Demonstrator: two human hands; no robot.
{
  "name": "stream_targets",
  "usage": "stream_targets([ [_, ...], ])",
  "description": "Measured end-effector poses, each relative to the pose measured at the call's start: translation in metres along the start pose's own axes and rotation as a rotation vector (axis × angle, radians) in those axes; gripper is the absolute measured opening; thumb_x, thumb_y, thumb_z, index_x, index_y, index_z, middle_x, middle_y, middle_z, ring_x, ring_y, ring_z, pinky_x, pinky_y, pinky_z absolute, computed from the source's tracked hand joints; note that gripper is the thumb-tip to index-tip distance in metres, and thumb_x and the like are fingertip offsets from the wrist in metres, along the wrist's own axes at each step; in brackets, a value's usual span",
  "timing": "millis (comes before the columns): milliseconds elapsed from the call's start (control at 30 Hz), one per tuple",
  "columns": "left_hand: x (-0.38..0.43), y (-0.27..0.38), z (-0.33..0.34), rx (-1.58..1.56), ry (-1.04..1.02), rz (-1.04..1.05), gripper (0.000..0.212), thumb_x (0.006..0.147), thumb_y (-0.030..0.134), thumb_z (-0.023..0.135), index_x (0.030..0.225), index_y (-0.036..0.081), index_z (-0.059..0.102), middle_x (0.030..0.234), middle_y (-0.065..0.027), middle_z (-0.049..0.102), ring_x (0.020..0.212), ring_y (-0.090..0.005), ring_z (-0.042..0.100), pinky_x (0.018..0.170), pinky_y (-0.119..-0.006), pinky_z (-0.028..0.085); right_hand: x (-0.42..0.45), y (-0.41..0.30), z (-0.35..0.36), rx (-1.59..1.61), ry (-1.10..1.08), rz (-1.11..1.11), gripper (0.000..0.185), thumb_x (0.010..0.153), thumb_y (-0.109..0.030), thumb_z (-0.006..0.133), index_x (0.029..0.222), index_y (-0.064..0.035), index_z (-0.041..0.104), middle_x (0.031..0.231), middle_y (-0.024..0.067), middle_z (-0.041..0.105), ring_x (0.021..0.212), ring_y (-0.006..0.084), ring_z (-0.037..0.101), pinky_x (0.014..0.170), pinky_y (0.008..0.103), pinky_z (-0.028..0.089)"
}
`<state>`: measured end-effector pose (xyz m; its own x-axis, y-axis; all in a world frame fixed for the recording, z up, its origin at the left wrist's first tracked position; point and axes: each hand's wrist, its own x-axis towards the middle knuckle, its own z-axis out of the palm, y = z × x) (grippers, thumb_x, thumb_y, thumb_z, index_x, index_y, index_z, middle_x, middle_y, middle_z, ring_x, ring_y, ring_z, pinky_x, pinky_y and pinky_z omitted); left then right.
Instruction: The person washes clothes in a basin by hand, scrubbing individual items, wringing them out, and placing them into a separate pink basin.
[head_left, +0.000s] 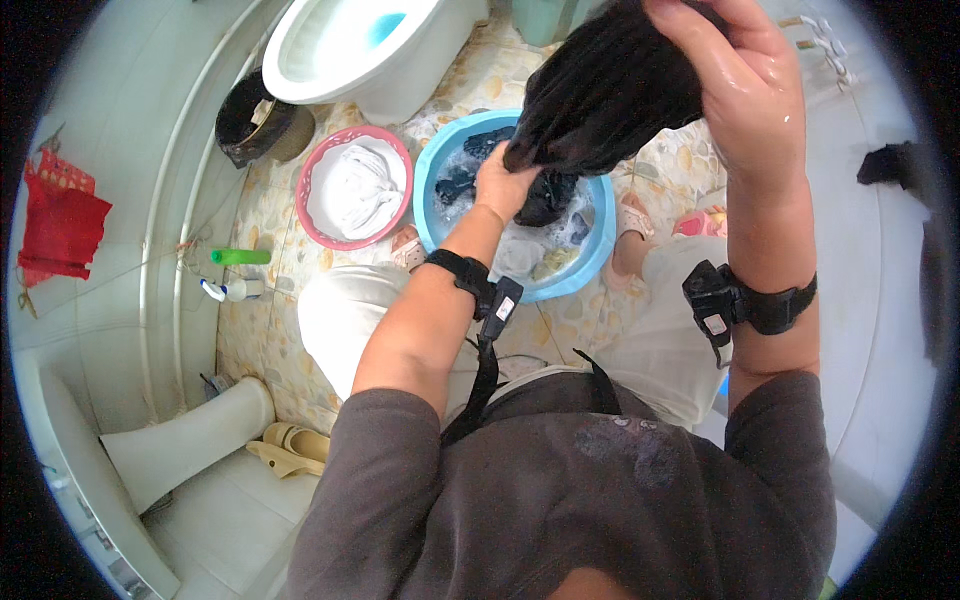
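Observation:
A wet black cloth garment (611, 94) is stretched between my two hands above a blue plastic basin (424, 191). My right hand (750, 82), raised high at the upper right, pinches its upper end; that end runs out of the picture. Lower down, my left hand (506, 184) grips the bottom end over the basin. Soapy water fills the basin, with dark clothes (547, 199), a pale piece and a yellowish cloth (556, 261) soaking in it. Left of it stands a pink basket (306, 214) holding white cloth (360, 187).
A white toilet (405, 82) rises behind the basins, beside a black-lined waste bin (289, 131). At left are a green bottle (241, 257), a spray bottle (241, 289) and vertical pipes (150, 247). Yellow slippers (289, 454) lie near a sink pedestal (202, 435).

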<state>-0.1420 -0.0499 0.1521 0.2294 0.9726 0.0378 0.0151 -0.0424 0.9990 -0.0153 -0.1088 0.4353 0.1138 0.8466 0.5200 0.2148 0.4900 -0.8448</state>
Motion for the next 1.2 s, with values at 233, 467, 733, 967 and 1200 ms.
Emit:
stream_targets([
  [233, 0.000, 0.097, 0.004, -0.733, 0.117, -0.183, 0.022, 0.077, -0.003, 0.045, 0.098, 0.002, 0.047, 0.091, -0.0088, 0.055, 0.079, -0.0190, 0.055, 0.070, -0.031, 0.046, -0.071, 0.130, -0.100, -0.710, -0.023, 0.538, 0.045, 0.071, -0.024, 0.062, 0.109, -0.0045, 0.048, 0.104, 0.0118, 0.054, 0.096, 0.0228, 0.051, 0.084, 0.0301, 0.038],
  [467, -0.015, 0.147, 0.016, -0.768, 0.070, -0.132, 0.019, 0.081, 0.012, 0.047, 0.098, 0.003, 0.050, 0.091, -0.0085, 0.057, 0.082, -0.0210, 0.056, 0.074, -0.033, 0.046, -0.140, 0.196, 0.015, -0.521, -0.194, 0.348, 0.095, 0.051, -0.039, 0.074, 0.127, -0.0075, 0.027, 0.131, 0.0170, 0.024, 0.122, 0.0353, 0.015, 0.099, 0.0455, 0.016],
  [733, -0.043, 0.149, -0.002, -0.976, -0.030, -0.244, 0.032, 0.087, 0.023, 0.038, 0.111, 0.002, 0.045, 0.113, -0.0114, 0.048, 0.103, -0.0243, 0.047, 0.088, -0.038, 0.039, -0.091, 0.164, 0.019, 0.431, 0.085, 0.576, 0.024, 0.080, -0.008, 0.048, 0.103, -0.0022, 0.051, 0.099, 0.0095, 0.056, 0.089, 0.0170, 0.052, 0.078, 0.0286, 0.041],
  [967, -0.071, 0.064, -0.045, -0.705, -0.294, -0.641, 0.057, 0.076, 0.036, 0.054, 0.123, 0.012, 0.033, 0.121, -0.0136, 0.038, 0.107, -0.0355, 0.038, 0.084, -0.058, 0.033, -0.089, 0.167, 0.022, 0.569, 0.249, 0.623, 0.033, 0.077, -0.006, 0.053, 0.108, -0.0005, 0.044, 0.100, 0.0072, 0.053, 0.089, 0.0144, 0.050, 0.081, 0.0277, 0.041],
  [1200, -0.060, 0.072, -0.024, -1.177, -0.188, -0.637, 0.070, 0.076, 0.062, 0.032, 0.126, 0.013, 0.030, 0.129, -0.0093, 0.033, 0.117, -0.0323, 0.031, 0.093, -0.054, 0.026, -0.106, 0.146, 0.045, 0.727, 0.110, 0.684, 0.036, 0.078, -0.009, 0.053, 0.111, -0.0029, 0.043, 0.105, 0.0064, 0.051, 0.094, 0.0138, 0.049, 0.083, 0.0279, 0.040],
])
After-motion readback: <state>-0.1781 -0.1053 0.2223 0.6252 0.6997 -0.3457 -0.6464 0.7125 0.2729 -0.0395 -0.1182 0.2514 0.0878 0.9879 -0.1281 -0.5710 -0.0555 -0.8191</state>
